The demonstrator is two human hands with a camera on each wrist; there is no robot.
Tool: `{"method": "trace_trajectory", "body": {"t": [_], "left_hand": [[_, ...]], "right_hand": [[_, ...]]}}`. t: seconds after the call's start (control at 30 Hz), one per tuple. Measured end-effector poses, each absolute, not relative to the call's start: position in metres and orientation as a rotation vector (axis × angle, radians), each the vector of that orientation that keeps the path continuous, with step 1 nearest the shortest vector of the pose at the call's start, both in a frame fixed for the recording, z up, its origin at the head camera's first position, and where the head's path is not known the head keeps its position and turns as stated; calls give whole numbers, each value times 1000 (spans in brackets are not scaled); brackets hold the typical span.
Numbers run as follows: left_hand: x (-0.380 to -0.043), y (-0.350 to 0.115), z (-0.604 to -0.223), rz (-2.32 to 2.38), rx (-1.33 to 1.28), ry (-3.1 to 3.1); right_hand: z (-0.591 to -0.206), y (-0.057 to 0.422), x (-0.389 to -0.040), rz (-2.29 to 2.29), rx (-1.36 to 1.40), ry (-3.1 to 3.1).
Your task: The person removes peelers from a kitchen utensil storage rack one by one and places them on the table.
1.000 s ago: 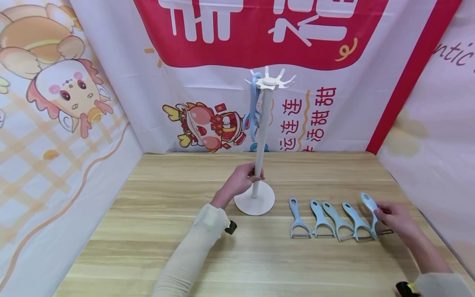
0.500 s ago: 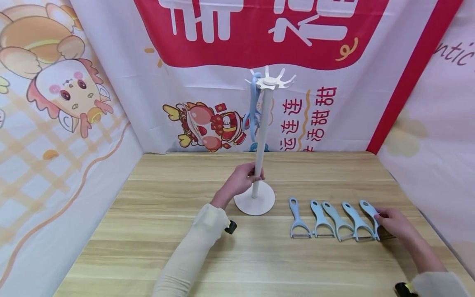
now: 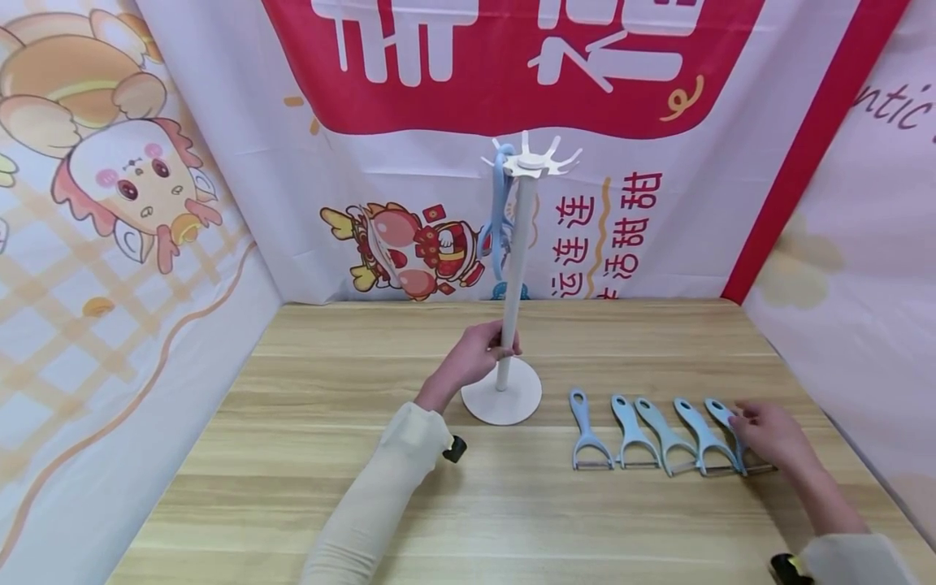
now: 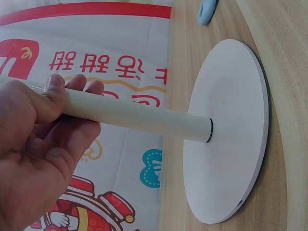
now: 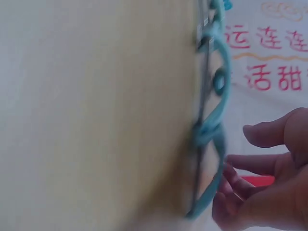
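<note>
My left hand (image 3: 478,352) grips the post of a white hook stand (image 3: 514,276), fingers and thumb around it just above the round base (image 4: 226,134). A light blue peeler (image 3: 500,211) hangs from a hook on the stand's left side. At the right end of a row of light blue peelers, my right hand (image 3: 775,435) is over the last peeler (image 3: 720,411), partly covering it. In the right wrist view the thumb (image 5: 267,134) stands apart from the fingers, with nothing pinched between them; fingertips are close beside that peeler's head (image 5: 211,187).
Several other peelers, among them the leftmost peeler (image 3: 582,422), lie side by side on the wooden table (image 3: 556,528), handles toward the back. The stand's white hooks (image 3: 556,154) spread out at its top. Printed cloth (image 3: 643,227) hangs behind and at both sides.
The rightmost peeler, held tilted by my right hand, has come down onto the table beside the others. The right hand's fingers have come off it. My left hand stays on the post.
</note>
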State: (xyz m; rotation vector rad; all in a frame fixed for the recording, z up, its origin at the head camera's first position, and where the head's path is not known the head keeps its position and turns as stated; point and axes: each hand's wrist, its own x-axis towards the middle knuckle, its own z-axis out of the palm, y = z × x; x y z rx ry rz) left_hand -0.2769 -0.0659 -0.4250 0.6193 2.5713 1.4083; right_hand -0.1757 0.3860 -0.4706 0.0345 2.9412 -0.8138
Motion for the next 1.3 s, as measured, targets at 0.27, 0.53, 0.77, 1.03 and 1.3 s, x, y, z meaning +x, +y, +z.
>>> {"method": "trace_trajectory", "body": {"t": [0.27, 0.53, 0.77, 1.03, 1.3], "left_hand": [[-275, -66, -425, 1404, 618, 2583], [-275, -66, -428, 1386, 633, 2598], [-276, -67, -428, 1359, 668, 2615], [-276, -72, -423, 1324, 713, 2604], [-271, -82, -429, 1274, 691, 2647]], "right_hand": [[-444, 338, -177, -920, -43, 3074], [-418, 276, -187, -1215, -142, 2924], [-413, 237, -205, -1459, -223, 2784], [-421, 201, -224, -1637, -290, 2663], [-425, 174, -235, -1720, -310, 2558]]}}
